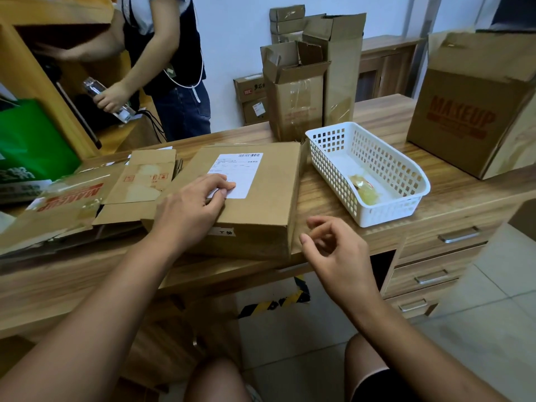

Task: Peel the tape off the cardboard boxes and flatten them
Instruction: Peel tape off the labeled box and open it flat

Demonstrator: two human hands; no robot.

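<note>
Fingers (213, 181) of our left hand (190, 208) lie nearly straight on top of the closed cardboard box (261, 207). Forefinger and thumb meet at the near left corner of its white shipping label (242, 171). Whether they pinch that corner or only press on it, we cannot tell. Our right hand (339, 252) hovers just off the box's near right corner, loosely curled, thumb and forefinger apart, with nothing in it.

The box sits flat on the wooden desk (333, 198), close to the near edge, with a small strip of white tape (224, 232) on its front face. Touching it on the left lie flattened cardboard pieces (87, 204), one printed MAKEUP in red. Just to the right stands a white plastic basket (327, 158), and a yellowish wad of peeled tape (364, 188) lies inside it. Behind the box and basket stand two tall opened boxes (298, 100), and well to the right a large MAKEUP box (470, 114). At the far left another person (168, 53) holds a clear bottle (101, 97) beside a green bag (32, 140).
</note>
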